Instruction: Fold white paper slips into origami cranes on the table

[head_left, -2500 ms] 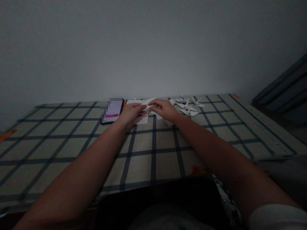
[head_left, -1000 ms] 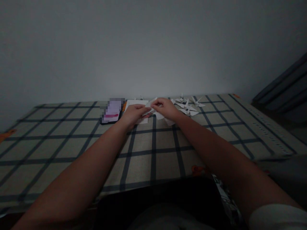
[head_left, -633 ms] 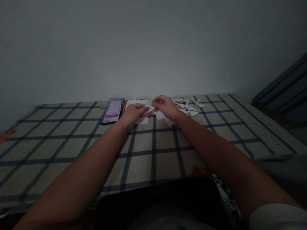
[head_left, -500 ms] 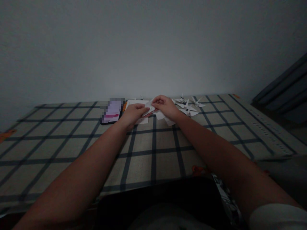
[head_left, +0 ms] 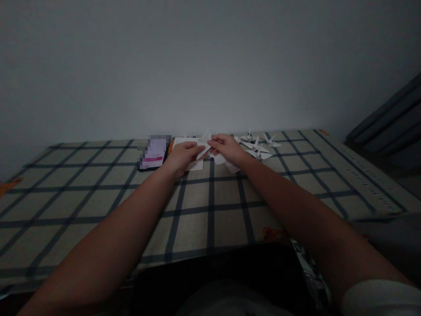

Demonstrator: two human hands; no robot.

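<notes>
A small piece of folded white paper (head_left: 205, 139) is held up between my two hands, with one pointed flap standing upright. My left hand (head_left: 183, 157) pinches its left side between thumb and fingers. On the other side, the thumb and fingers of my right hand (head_left: 227, 148) close on its right edge. White paper (head_left: 196, 165) lies on the cloth under my left hand, and more loose paper (head_left: 232, 166) shows beneath my right wrist. Just right of my right hand sit several folded paper cranes (head_left: 258, 153). The lower part of the held paper is hidden by my fingers.
A phone (head_left: 154, 153) with a lit, blurred screen lies left of my left hand. The checked tablecloth (head_left: 197, 206) covers the table, which meets a plain wall (head_left: 210, 66) at the back. Dark slatted furniture (head_left: 391, 118) stands at the far right.
A flap of the folded paper now points up, where the paper lay flatter before. My right hand has lowered slightly and its fingers have shifted along the paper's edge.
</notes>
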